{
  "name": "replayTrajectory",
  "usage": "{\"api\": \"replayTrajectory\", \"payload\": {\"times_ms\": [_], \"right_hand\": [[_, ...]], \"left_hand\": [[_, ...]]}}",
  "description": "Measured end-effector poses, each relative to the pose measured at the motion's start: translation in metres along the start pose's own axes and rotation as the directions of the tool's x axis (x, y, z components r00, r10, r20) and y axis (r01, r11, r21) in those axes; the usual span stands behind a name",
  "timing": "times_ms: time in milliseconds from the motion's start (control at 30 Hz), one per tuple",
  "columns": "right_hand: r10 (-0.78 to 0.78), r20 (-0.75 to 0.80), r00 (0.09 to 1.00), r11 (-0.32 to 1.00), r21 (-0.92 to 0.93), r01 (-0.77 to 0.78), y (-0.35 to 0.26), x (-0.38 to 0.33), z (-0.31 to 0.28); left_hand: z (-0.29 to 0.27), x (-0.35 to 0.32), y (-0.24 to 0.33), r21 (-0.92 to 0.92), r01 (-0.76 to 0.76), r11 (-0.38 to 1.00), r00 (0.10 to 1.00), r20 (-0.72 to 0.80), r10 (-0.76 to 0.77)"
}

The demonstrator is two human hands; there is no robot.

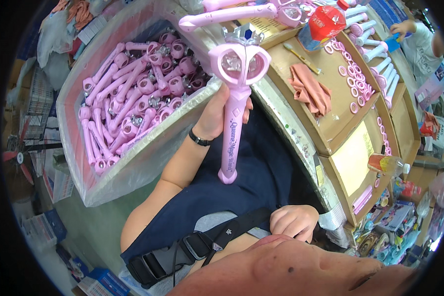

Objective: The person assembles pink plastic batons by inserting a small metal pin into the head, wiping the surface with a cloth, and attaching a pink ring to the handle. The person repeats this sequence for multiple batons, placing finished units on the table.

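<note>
My left hand (216,112) grips a pink toy wand (234,118) around the upper part of its handle. Held with its head up, the wand has dark lettering on the handle, a rounded head with a clear window, and a silver crown with a blue gem. A black band circles my left wrist. My right hand (295,222) rests close to my chest with its fingers curled; whatever they might hold is hidden. Left of the held wand, a plastic-lined box (148,157) contains many similar pink wands (133,89). Another pink wand (227,17) lies across the table beyond.
On the right, cardboard trays (330,144) carry pink rings (352,79), a peach cloth (308,91), a brush (302,58) and yellow paper (351,160). A red-labelled bottle (325,24) and an amber bottle (385,164) stand or lie there. Another person's hand (403,28) is at the far right.
</note>
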State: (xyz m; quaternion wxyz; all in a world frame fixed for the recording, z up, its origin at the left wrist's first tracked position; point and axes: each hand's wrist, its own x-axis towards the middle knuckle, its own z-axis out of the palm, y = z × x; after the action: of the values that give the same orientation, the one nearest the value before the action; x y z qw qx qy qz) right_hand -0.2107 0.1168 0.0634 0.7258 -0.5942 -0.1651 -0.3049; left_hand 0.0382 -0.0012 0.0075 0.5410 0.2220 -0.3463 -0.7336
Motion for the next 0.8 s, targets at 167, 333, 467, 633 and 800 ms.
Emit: {"api": "replayTrajectory", "payload": {"times_ms": [167,333,467,633,800], "right_hand": [[-0.056,0.031,0.998,0.998,-0.005,0.056,0.006,0.002,-0.001],[-0.083,0.037,0.996,0.996,-0.034,0.084,0.008,0.005,-0.001],[-0.094,0.030,0.995,0.994,-0.052,0.096,0.009,0.007,0.002],[-0.066,0.031,0.997,0.997,-0.028,0.067,0.013,-0.004,0.000],[-0.044,-0.543,0.839,0.994,0.062,0.092,0.040,-0.003,-0.017]], "left_hand": [[0.015,-0.010,-0.003,0.101,0.064,0.993,0.991,0.114,-0.076],[0.028,-0.018,-0.004,0.348,0.139,0.927,0.976,0.111,-0.188],[0.032,-0.017,-0.002,0.348,0.145,0.926,0.978,0.091,-0.188],[0.028,-0.018,-0.002,0.361,0.123,0.925,0.983,0.083,-0.164],[0.027,-0.016,-0.004,0.386,0.065,0.920,0.997,0.015,-0.077]]}}
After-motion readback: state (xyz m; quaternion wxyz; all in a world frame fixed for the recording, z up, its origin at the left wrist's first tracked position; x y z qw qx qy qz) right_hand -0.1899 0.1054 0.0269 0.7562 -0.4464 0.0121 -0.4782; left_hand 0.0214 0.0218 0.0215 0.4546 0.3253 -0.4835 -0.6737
